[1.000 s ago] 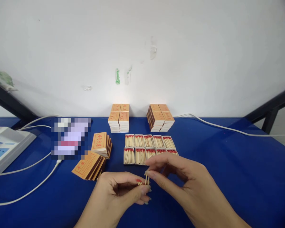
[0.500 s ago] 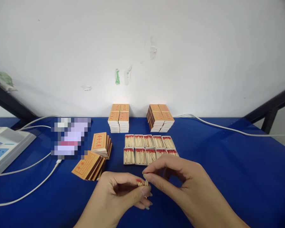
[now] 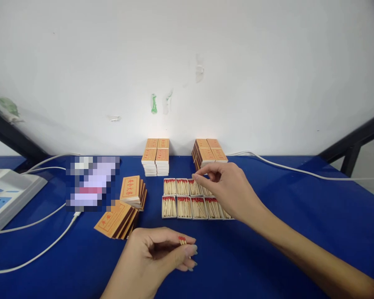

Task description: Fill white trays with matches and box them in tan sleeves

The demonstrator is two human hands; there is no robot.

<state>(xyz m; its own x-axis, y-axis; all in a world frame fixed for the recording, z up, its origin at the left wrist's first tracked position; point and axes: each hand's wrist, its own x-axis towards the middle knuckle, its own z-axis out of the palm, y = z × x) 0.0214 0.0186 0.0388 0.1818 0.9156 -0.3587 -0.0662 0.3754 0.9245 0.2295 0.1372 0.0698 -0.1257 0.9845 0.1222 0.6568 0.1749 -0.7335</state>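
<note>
Near the front, my left hand point(image 3: 162, 253) pinches a few red-tipped matches point(image 3: 183, 241) between thumb and fingers, heads up. My right hand point(image 3: 227, 187) reaches over the open matchbox trays point(image 3: 177, 217), which stand in two rows filled with matches. Its thumb and forefinger are pinched at the match heads of the third tray in the back row, closed on matches that the fingertips mostly cover. That hand hides the right end of both rows.
Orange matchbox sleeves point(image 3: 114, 220) lie fanned beside a leaning stack of sleeves point(image 3: 131, 189). Two blocks of closed matchboxes point(image 3: 156, 155) point(image 3: 210, 151) stand against the wall. A blurred-out phone point(image 3: 93, 178), white cables point(image 3: 283, 167) and a power strip point(image 3: 6, 195) lie on the blue table point(image 3: 268, 257).
My right hand has moved from beside my left hand, forward and up to the back row of trays. Fewer matches show in my left hand, which stays in place.
</note>
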